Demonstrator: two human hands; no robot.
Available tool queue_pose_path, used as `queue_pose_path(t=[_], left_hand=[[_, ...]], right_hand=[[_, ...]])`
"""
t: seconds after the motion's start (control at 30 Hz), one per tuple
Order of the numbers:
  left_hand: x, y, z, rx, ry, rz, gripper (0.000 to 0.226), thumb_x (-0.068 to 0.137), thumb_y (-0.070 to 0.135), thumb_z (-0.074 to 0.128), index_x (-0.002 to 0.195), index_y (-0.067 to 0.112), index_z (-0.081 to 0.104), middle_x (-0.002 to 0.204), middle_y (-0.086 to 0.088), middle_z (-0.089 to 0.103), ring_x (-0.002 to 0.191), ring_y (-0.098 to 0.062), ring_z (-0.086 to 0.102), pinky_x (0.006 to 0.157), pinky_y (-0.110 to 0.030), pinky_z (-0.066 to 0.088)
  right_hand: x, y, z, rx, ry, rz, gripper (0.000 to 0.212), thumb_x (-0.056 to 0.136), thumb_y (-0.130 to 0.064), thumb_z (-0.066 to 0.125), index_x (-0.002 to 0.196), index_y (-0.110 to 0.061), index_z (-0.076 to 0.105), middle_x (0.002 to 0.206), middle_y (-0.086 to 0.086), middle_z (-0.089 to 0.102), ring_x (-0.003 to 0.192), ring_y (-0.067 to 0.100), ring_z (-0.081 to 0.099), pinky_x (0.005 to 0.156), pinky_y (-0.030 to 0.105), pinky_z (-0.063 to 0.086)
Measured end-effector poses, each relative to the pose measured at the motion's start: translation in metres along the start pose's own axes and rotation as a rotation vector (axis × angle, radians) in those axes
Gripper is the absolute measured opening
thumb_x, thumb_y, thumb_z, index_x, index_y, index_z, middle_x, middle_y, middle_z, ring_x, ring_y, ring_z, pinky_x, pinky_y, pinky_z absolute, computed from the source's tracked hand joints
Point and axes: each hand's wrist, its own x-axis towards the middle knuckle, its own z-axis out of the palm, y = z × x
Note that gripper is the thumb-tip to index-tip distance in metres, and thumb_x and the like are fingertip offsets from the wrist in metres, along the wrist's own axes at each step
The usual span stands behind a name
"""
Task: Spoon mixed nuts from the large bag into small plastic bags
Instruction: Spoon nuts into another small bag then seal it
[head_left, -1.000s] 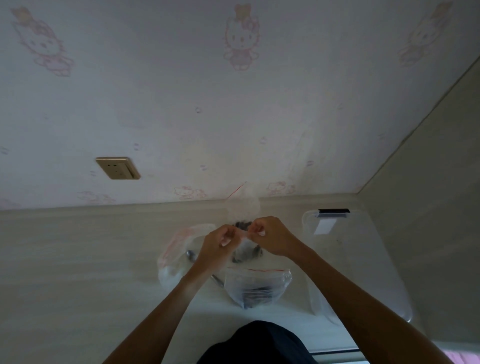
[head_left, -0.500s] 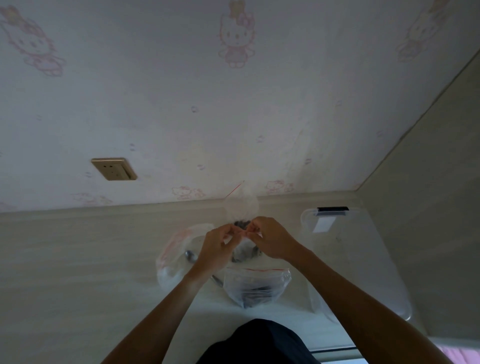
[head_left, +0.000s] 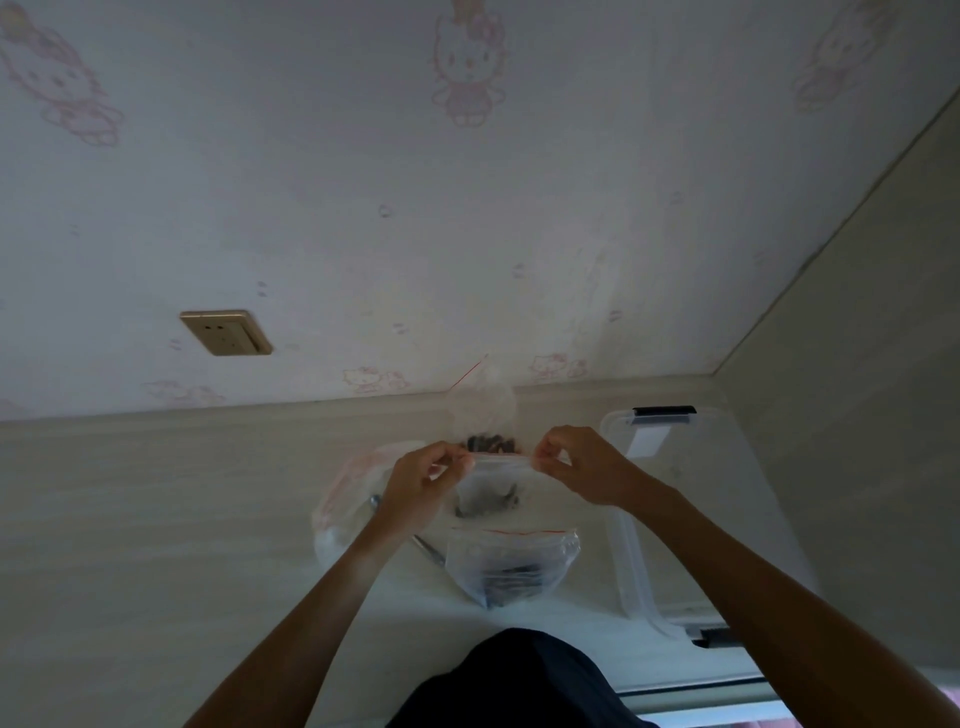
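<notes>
- The left hand (head_left: 421, 480) pinches the left end of a small zip bag's (head_left: 491, 493) top strip; the right hand (head_left: 576, 465) pinches the right end, so the strip is stretched between them above the middle of the desk (head_left: 156, 519).
- Dark nuts sit in the bottom of this held bag.
- A second filled small bag (head_left: 511, 564) lies on the desk nearer the front edge, just below the held one.
- A third small bag (head_left: 483, 415) with nuts stands towards the desk's far edge by the wall.
- The large bag (head_left: 345, 499) lies under the left wrist, a metal spoon (head_left: 426, 545) beside it.
- A clear plastic box (head_left: 691, 499) sits at the desk's right side.
</notes>
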Motion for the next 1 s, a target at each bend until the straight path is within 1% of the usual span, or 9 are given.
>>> queue_pose_path(t=[0.13, 0.27, 0.33, 0.47, 0.6, 0.67, 0.77, 0.83, 1.0], left_hand=[[-0.003, -0.003, -0.001, -0.034, -0.022, -0.06, 0.007, 0.097, 0.023, 0.072, 0.091, 0.022, 0.076, 0.088, 0.006, 0.077, 0.084, -0.002, 0.068, 0.077, -0.015, 0.047], [-0.007, -0.004, -0.001, -0.059, -0.016, -0.092, 0.009, 0.095, 0.02, 0.073, 0.087, 0.024, 0.076, 0.083, 0.008, 0.077, 0.078, 0.003, 0.067, 0.074, -0.012, 0.046], [-0.007, -0.005, -0.001, -0.063, -0.019, -0.116, 0.005, 0.094, 0.021, 0.076, 0.091, 0.018, 0.078, 0.087, 0.003, 0.079, 0.08, -0.002, 0.069, 0.076, -0.016, 0.048], [-0.009, -0.009, 0.0, -0.107, -0.052, -0.175, 0.007, 0.088, 0.023, 0.081, 0.083, 0.02, 0.077, 0.076, 0.01, 0.076, 0.073, 0.003, 0.067, 0.072, -0.012, 0.048], [-0.014, -0.013, -0.008, -0.104, -0.109, -0.159, 0.009, 0.088, 0.022, 0.081, 0.088, 0.015, 0.077, 0.092, 0.0, 0.08, 0.092, -0.007, 0.073, 0.089, -0.018, 0.051], [-0.013, -0.013, -0.012, -0.124, -0.133, -0.17, 0.009, 0.089, 0.022, 0.081, 0.094, 0.016, 0.076, 0.097, 0.0, 0.08, 0.098, -0.009, 0.074, 0.092, -0.017, 0.051], [-0.009, -0.009, -0.014, -0.119, -0.132, -0.23, 0.008, 0.095, 0.026, 0.074, 0.103, 0.025, 0.075, 0.097, 0.01, 0.08, 0.099, 0.0, 0.072, 0.083, -0.01, 0.049], [-0.003, -0.008, -0.015, -0.132, -0.108, -0.226, 0.021, 0.103, 0.03, 0.06, 0.111, 0.016, 0.074, 0.108, 0.004, 0.078, 0.103, 0.0, 0.07, 0.089, -0.017, 0.049], [0.033, -0.004, -0.006, -0.335, -0.018, -0.389, 0.044, 0.111, 0.038, 0.038, 0.133, 0.007, 0.061, 0.132, -0.006, 0.067, 0.122, -0.021, 0.065, 0.108, -0.04, 0.046]], right_hand=[[-0.01, 0.01, -0.009, 0.016, 0.018, 0.011, 0.019, 0.1, -0.02, 0.066, 0.1, -0.002, 0.072, 0.099, 0.014, 0.069, 0.093, 0.027, 0.064, 0.084, 0.033, 0.049], [-0.018, 0.013, -0.013, -0.006, 0.019, -0.011, 0.025, 0.099, -0.029, 0.067, 0.098, -0.005, 0.071, 0.097, 0.01, 0.068, 0.087, 0.018, 0.061, 0.071, 0.011, 0.039], [-0.021, 0.015, -0.014, -0.003, 0.026, -0.013, 0.026, 0.097, -0.031, 0.07, 0.095, -0.005, 0.072, 0.095, 0.009, 0.069, 0.08, 0.011, 0.059, 0.069, 0.01, 0.04], [-0.023, 0.019, -0.015, 0.028, -0.008, 0.021, 0.03, 0.09, -0.034, 0.077, 0.089, -0.004, 0.075, 0.09, 0.008, 0.073, 0.077, 0.012, 0.063, 0.069, 0.016, 0.044], [-0.025, 0.022, -0.019, 0.046, -0.109, -0.007, 0.029, 0.087, -0.038, 0.08, 0.095, -0.011, 0.077, 0.09, 0.001, 0.074, 0.083, 0.01, 0.069, 0.077, 0.023, 0.054], [-0.026, 0.025, -0.022, 0.052, -0.118, -0.008, 0.032, 0.084, -0.044, 0.082, 0.099, -0.016, 0.076, 0.095, -0.003, 0.074, 0.087, 0.005, 0.069, 0.08, 0.02, 0.054], [-0.018, 0.026, -0.023, 0.086, -0.105, -0.001, 0.037, 0.084, -0.051, 0.079, 0.102, -0.019, 0.076, 0.099, -0.008, 0.074, 0.09, 0.0, 0.068, 0.081, 0.011, 0.05], [-0.004, 0.023, -0.022, 0.138, -0.084, 0.019, 0.033, 0.089, -0.045, 0.075, 0.102, -0.014, 0.077, 0.1, -0.005, 0.075, 0.09, 0.003, 0.069, 0.082, 0.012, 0.051], [0.044, 0.014, -0.02, 0.26, 0.047, 0.184, 0.04, 0.102, -0.039, 0.06, 0.107, -0.001, 0.072, 0.105, 0.014, 0.074, 0.099, 0.03, 0.069, 0.091, 0.039, 0.053]])
